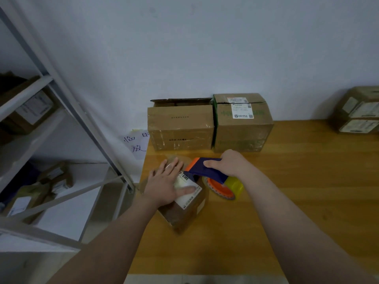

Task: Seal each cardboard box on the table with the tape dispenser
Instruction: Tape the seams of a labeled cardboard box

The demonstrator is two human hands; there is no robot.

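Wood table [287, 201]. At back by wall: L box [180, 128] w/ flap up, R box [242, 124] flaps down. small box [184, 214] at front-left edge, L hand [166, 185] flat on top, fingers straight. tape dispenser [209, 171] at its right side, R hand [231, 162] wrapped round handle.
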